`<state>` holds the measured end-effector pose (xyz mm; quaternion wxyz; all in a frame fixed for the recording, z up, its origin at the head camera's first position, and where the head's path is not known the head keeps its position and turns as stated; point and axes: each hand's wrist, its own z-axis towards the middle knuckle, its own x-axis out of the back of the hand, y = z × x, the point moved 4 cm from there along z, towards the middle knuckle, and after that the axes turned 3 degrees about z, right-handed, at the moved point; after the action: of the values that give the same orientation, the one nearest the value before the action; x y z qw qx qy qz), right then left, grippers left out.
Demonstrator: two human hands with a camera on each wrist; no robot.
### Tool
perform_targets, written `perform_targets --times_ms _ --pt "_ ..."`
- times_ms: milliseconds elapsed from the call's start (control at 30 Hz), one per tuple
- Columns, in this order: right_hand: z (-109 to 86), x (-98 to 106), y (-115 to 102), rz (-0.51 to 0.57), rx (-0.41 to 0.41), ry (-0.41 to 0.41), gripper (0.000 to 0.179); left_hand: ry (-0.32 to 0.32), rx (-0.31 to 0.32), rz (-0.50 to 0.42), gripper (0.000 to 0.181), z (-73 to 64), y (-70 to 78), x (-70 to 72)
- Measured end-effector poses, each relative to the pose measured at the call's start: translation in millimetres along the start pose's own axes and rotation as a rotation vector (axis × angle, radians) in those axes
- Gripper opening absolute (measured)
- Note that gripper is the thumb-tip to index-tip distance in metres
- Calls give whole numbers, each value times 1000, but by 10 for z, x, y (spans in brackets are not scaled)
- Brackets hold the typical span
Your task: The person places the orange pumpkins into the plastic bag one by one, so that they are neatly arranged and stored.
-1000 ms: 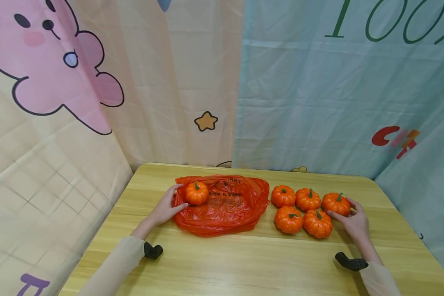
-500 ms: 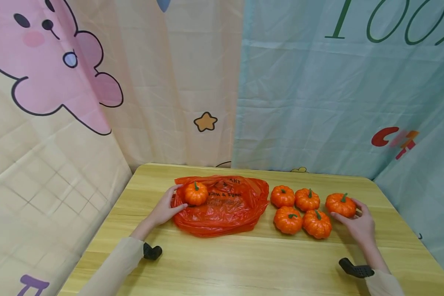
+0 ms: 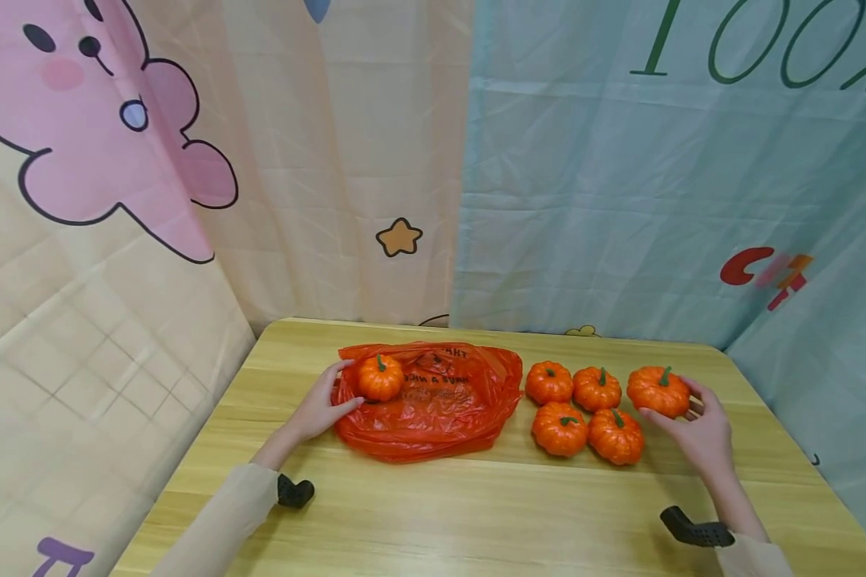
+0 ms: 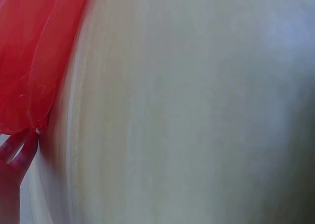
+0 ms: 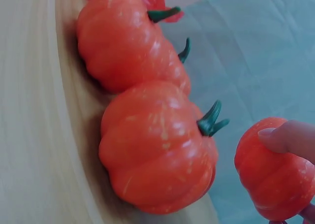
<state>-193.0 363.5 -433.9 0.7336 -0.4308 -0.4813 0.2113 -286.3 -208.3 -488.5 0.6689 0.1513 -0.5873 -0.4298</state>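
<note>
A red plastic bag with dark printing lies on the table, and a small orange pumpkin with a green stem sits at its left end. My left hand is at that end, thumb and fingers spread around the bag's edge beside the pumpkin. In the left wrist view, fingertips pinch the edge of the red bag. At the right, my right hand grips a larger orange pumpkin. The right wrist view shows this held pumpkin raised, with the thumb pressed on its side.
Several orange pumpkins with green stems stand close together between the bag and my right hand. The wooden table reaches back to printed curtains. Each wrist carries a black device.
My right hand has drawn its pumpkin away from the group to the right, then raised it and shifted slightly back left. The left hand and the bag have stayed put.
</note>
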Motion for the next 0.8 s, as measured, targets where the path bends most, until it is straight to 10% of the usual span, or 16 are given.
perform_targets --times_ms 800 --pt "-372 -492 -705 102 205 -126 79 -12 23 -4 69 -4 15 15"
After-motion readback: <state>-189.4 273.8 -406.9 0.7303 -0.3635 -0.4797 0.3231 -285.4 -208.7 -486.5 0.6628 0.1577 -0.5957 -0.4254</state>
